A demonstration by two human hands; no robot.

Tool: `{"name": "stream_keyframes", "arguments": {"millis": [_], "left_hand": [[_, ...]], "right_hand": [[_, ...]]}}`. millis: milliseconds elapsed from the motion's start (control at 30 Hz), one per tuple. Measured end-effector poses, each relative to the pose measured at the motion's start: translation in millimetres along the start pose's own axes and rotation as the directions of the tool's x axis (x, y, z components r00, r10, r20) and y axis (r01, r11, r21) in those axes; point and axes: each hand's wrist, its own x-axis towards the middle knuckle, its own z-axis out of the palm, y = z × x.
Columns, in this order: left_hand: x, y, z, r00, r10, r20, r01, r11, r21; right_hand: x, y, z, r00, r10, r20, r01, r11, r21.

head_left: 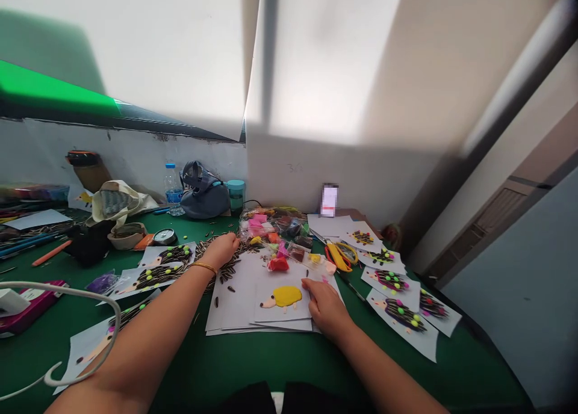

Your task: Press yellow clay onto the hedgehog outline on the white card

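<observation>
My left hand (226, 250) reaches to the pile of sunflower seeds (228, 269), its fingers closed; what they hold, if anything, is hidden. My right hand (326, 302) rests at the right edge of a small white card (266, 315), fingers curled together, and I cannot make out anything in them. On that card is a yellow clay hedgehog (288, 296) with a pale snout pointing left. A dark seed (307, 274) shows just beyond my right fingertips. The card lies on larger white sheets (217, 321), where a few loose seeds are scattered.
Bags of coloured clay (277, 263) lie behind the sheets. Yellow scissors (338, 256) and a pen (354, 287) are on the right. Seed-covered hedgehog cards (401, 318) lie on both sides. A phone (329, 200) stands against the wall; a white cable (118, 324) loops over my left forearm.
</observation>
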Motion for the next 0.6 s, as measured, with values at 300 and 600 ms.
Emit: {"name": "stream_keyframes", "arguments": {"millis": [300,600], "left_hand": [[-15,7,7.0,1.000,-0.005,0.020,0.005,1.000,-0.017],[-33,18,5.9,0.999,0.030,-0.036,-0.029,0.999,0.021]], "right_hand": [[1,2,1,1.000,0.002,0.012,-0.002,1.000,-0.008],[0,2,1,1.000,-0.017,-0.016,0.017,1.000,-0.001]]}}
